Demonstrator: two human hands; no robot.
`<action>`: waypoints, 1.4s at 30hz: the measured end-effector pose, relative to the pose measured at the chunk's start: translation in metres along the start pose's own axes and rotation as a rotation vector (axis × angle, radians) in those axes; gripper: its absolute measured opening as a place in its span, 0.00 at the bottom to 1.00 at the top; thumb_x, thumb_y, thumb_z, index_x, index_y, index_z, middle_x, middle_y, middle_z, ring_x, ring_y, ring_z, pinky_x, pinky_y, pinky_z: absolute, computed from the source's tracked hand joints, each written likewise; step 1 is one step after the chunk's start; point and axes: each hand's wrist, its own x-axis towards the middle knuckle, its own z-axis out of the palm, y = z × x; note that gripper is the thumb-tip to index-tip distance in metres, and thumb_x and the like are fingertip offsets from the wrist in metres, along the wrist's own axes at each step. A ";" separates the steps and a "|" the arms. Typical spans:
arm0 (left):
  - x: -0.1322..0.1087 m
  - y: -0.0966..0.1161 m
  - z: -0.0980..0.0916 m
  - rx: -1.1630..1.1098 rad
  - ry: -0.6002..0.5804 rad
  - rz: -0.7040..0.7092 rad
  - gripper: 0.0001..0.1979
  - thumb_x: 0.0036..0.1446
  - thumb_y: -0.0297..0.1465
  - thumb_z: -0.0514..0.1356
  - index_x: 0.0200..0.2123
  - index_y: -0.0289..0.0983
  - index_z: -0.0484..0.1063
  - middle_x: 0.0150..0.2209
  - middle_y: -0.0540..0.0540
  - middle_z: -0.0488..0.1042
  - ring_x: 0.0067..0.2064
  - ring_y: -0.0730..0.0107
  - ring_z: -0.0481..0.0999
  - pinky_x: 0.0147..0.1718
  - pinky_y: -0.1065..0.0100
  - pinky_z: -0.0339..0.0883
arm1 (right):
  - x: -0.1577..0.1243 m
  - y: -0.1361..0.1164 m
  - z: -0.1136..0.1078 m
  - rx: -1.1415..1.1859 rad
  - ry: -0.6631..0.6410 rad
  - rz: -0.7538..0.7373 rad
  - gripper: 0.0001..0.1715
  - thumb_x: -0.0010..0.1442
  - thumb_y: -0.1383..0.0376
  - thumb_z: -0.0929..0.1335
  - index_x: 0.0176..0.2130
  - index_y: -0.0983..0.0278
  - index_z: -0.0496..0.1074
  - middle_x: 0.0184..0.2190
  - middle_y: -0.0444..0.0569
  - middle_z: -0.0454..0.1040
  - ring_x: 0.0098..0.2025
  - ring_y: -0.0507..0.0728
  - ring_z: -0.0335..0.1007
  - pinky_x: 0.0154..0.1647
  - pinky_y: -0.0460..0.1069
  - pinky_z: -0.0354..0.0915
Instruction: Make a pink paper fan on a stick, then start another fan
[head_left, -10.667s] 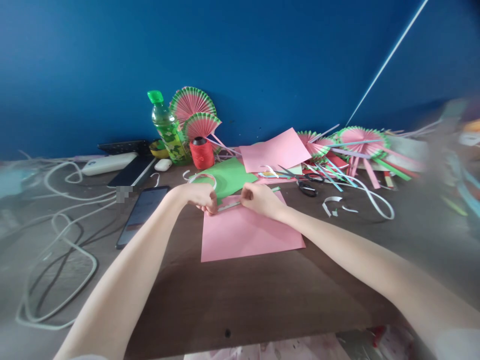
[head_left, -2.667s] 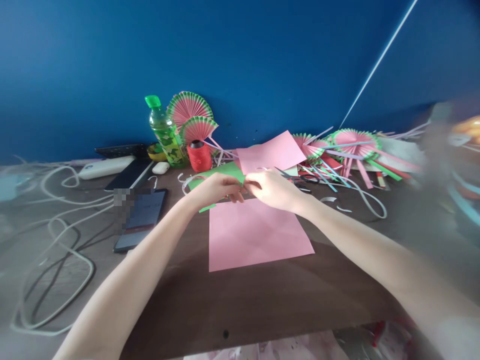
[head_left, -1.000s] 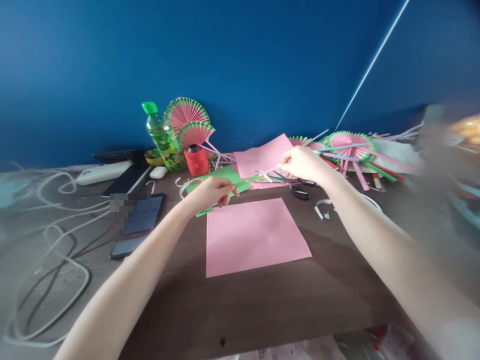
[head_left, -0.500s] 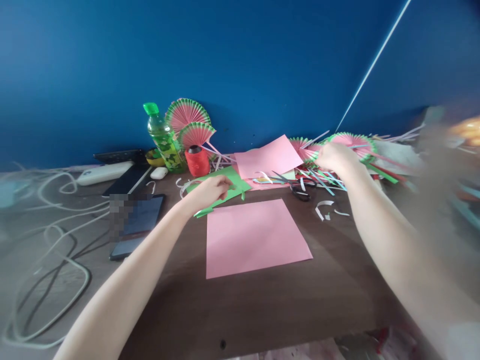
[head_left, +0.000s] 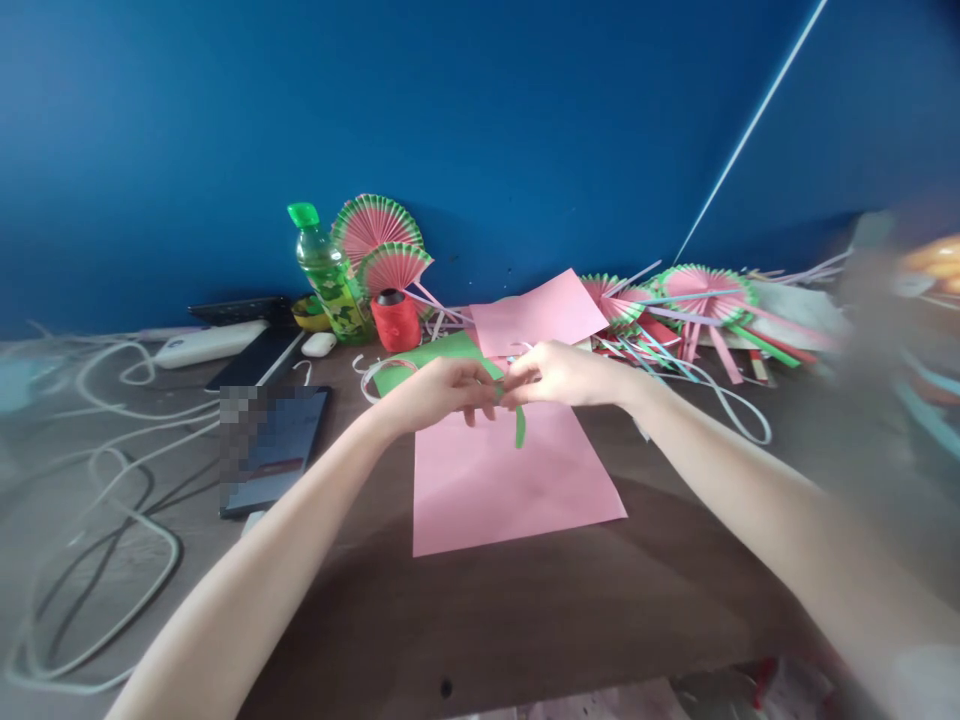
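Observation:
My left hand (head_left: 454,390) and my right hand (head_left: 553,374) meet above the far edge of a pink paper sheet (head_left: 510,490). Their fingertips are pinched together on a narrow green paper strip (head_left: 520,428), whose free end hangs down over the pink sheet. The rest of the strip is hidden among the fingers. Behind my left hand a green paper sheet (head_left: 450,350) lies partly covered. A second pink sheet (head_left: 536,312) rests tilted beyond my right hand, which hides the scissors seen earlier.
Pleated pink-and-green paper fans (head_left: 705,292) and several paper strips lie at the back right. A green bottle (head_left: 330,275), a red object (head_left: 397,320) and more fans (head_left: 379,235) stand against the wall. On the left are a tablet (head_left: 281,445) and looped cables (head_left: 165,540).
My right hand has come from the fans at back right to meet my left hand. My left hand has shifted slightly right. The green strip now hangs between them; a white loop shows at right.

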 end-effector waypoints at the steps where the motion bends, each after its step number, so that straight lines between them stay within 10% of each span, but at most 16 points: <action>1: -0.001 0.001 -0.001 0.002 -0.019 -0.008 0.09 0.54 0.37 0.55 0.31 0.36 0.66 0.29 0.48 0.76 0.25 0.76 0.73 0.27 0.71 0.65 | 0.000 0.001 0.001 0.008 -0.004 0.015 0.14 0.51 0.57 0.67 0.33 0.65 0.75 0.28 0.47 0.74 0.31 0.54 0.67 0.31 0.48 0.58; 13: -0.007 0.002 -0.020 0.150 -0.077 -0.075 0.10 0.52 0.36 0.55 0.29 0.35 0.69 0.29 0.47 0.77 0.28 0.74 0.73 0.28 0.71 0.66 | -0.003 0.015 -0.017 0.030 -0.068 0.151 0.18 0.45 0.52 0.70 0.30 0.64 0.74 0.27 0.46 0.73 0.30 0.53 0.66 0.31 0.48 0.57; 17: -0.007 0.002 -0.020 0.213 -0.073 -0.088 0.10 0.51 0.37 0.55 0.28 0.36 0.69 0.28 0.48 0.77 0.29 0.72 0.74 0.29 0.70 0.67 | -0.003 0.016 -0.017 0.060 0.102 0.236 0.23 0.53 0.50 0.63 0.28 0.67 0.73 0.27 0.51 0.74 0.30 0.54 0.68 0.32 0.49 0.60; 20: -0.008 0.005 -0.019 0.237 -0.079 -0.077 0.10 0.51 0.37 0.54 0.28 0.36 0.69 0.27 0.49 0.76 0.29 0.73 0.74 0.30 0.70 0.67 | -0.002 0.010 -0.011 0.018 0.204 0.135 0.20 0.55 0.53 0.64 0.34 0.66 0.74 0.35 0.52 0.75 0.36 0.56 0.69 0.37 0.50 0.60; 25: -0.011 0.012 -0.016 0.211 -0.080 -0.035 0.08 0.51 0.35 0.54 0.28 0.36 0.69 0.26 0.50 0.74 0.29 0.72 0.73 0.29 0.71 0.66 | 0.000 -0.007 0.003 0.085 0.014 -0.031 0.16 0.53 0.59 0.66 0.39 0.64 0.74 0.36 0.49 0.75 0.38 0.55 0.68 0.38 0.49 0.60; 30: -0.010 0.012 -0.015 0.220 -0.007 0.006 0.07 0.52 0.33 0.53 0.30 0.37 0.67 0.27 0.50 0.73 0.31 0.71 0.73 0.31 0.69 0.66 | -0.002 -0.012 0.007 0.170 -0.005 -0.044 0.12 0.53 0.62 0.65 0.34 0.66 0.73 0.26 0.47 0.74 0.32 0.53 0.68 0.33 0.47 0.59; 35: -0.007 0.011 -0.008 0.428 0.326 0.243 0.08 0.49 0.32 0.57 0.35 0.38 0.66 0.40 0.47 0.72 0.43 0.67 0.70 0.43 0.64 0.63 | -0.002 -0.008 0.007 0.202 0.064 -0.018 0.12 0.54 0.63 0.63 0.35 0.67 0.73 0.24 0.47 0.73 0.29 0.52 0.67 0.28 0.47 0.58; 42: -0.006 0.014 -0.005 0.476 0.231 0.306 0.05 0.53 0.31 0.55 0.31 0.38 0.70 0.38 0.49 0.73 0.43 0.68 0.70 0.46 0.64 0.60 | -0.004 -0.012 0.008 0.232 0.085 -0.032 0.13 0.55 0.64 0.63 0.37 0.66 0.73 0.23 0.45 0.72 0.26 0.50 0.64 0.24 0.45 0.56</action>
